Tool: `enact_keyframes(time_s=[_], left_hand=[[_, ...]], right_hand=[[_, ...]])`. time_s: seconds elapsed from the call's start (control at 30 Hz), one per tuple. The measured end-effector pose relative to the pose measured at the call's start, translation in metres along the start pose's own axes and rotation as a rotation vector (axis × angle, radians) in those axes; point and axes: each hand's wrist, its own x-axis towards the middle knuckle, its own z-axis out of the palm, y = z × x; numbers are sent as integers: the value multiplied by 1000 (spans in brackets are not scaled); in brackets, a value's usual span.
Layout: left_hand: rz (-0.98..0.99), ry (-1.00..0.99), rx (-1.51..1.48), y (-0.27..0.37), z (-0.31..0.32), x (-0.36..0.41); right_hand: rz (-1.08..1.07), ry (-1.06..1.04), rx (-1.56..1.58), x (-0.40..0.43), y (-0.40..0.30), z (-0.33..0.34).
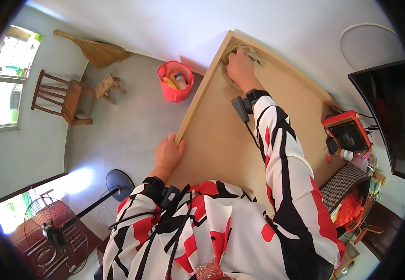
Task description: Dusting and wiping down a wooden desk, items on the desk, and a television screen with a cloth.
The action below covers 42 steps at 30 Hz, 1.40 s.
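Note:
A large light-wood panel [220, 129] with a raised rim lies before me, its far corner against the white wall. My right hand [240, 68] presses a crumpled beige cloth [255, 55] into that far corner, fingers bent over it. Part of the cloth is hidden beneath the hand. My left hand [169, 154] grips the raised left rim [202, 89] of the panel near my body, thumb on the inner side. Black straps with small devices and cables are on both wrists.
Left of the panel, a red bucket [176, 96] holding bottles stands on the grey floor. Beyond it are a straw broom [101, 52], a small stool [109, 87] and a wooden chair [71, 99]. A standing fan [52, 227] is lower left. A red-framed screen [349, 133] and a television [388, 112] are right.

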Motion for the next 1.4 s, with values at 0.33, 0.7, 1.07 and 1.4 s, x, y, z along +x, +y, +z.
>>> enact_keyframes(time_s=[0.33, 0.7, 1.07, 1.4], left_hand=[[60, 3, -51, -5, 4, 4], [36, 7, -31, -2, -2, 6], [72, 47, -20, -14, -3, 4], [12, -17, -80, -9, -15, 6]], right_hand=[[-533, -132, 245, -147, -40, -21], [202, 23, -101, -60, 101, -50], [907, -158, -197, -158, 181, -100], [137, -112, -37, 0, 16, -20]])
